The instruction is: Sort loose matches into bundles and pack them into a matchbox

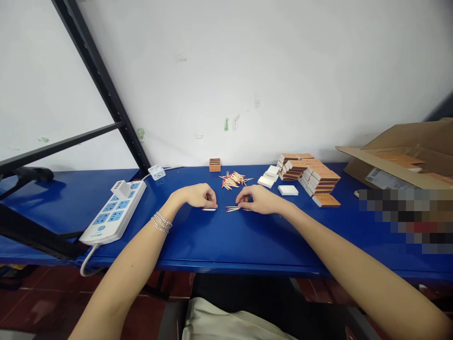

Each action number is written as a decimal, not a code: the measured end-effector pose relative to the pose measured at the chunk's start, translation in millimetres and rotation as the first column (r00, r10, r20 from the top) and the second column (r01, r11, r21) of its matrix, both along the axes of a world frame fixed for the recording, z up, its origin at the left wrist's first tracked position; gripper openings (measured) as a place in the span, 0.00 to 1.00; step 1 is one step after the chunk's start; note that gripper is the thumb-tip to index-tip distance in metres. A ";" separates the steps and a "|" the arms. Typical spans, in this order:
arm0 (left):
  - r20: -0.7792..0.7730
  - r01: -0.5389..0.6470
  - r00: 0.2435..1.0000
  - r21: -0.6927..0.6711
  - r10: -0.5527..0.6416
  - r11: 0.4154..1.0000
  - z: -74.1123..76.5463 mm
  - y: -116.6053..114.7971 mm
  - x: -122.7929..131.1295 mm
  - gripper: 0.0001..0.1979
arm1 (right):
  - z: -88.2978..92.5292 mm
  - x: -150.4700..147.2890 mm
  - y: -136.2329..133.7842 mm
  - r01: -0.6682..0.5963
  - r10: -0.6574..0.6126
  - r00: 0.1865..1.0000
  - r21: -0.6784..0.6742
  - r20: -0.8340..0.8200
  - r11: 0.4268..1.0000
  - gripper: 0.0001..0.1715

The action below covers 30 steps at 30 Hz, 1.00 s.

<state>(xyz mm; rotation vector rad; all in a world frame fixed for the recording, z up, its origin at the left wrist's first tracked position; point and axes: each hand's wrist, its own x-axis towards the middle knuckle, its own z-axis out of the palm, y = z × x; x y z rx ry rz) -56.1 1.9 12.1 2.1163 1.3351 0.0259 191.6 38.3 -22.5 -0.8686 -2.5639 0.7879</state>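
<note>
My left hand [200, 194] is low over the blue table, thumb and fingertips pinched down on a few matches [208, 209] that lie flat. To its right, my right hand [260, 199] has its fingers curled and closed on another few matches [231, 209]. The red heads of these stick out to the left, and other ends show under the hand. Just beyond both hands lies a loose heap of red-tipped matches [234, 179]. White matchbox trays [269, 176] sit behind my right hand, with one more white tray [288, 190] beside them.
Stacked orange matchboxes [320, 174] stand right of the trays; a small matchbox stack [214, 165] is near the wall. An opened cardboard box [399, 163] is at far right. On the left are a power strip [115, 212], a white plug [156, 172] and a black shelf post [102, 85].
</note>
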 end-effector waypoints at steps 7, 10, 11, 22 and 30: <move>-0.010 0.003 1.000 0.002 -0.003 1.000 1.7 -0.7 1.9 0.13 | -1.0 -2.2 -1.7 0.004 -0.004 1.000 -0.004 0.020 1.000 0.10; -0.008 -0.003 1.000 -0.003 0.003 1.000 1.4 -0.4 2.3 0.13 | -1.9 -1.7 -0.6 0.002 -0.002 1.000 -0.005 0.018 1.000 0.10; -0.006 -0.003 1.000 -0.004 0.003 1.000 1.2 -0.2 2.2 0.12 | -2.4 -1.9 -0.3 -0.002 0.002 1.000 -0.003 0.017 1.000 0.09; 0.020 0.005 1.000 -0.017 -0.004 1.000 -2.5 2.4 -1.7 0.13 | -6.5 -4.5 -1.5 -0.029 0.029 0.999 0.015 -0.023 0.999 0.09; 0.022 0.003 1.000 -0.034 -0.002 0.999 0.3 1.1 -1.2 0.11 | -10.0 -5.8 -4.0 -0.070 0.071 0.997 0.013 -0.042 0.997 0.11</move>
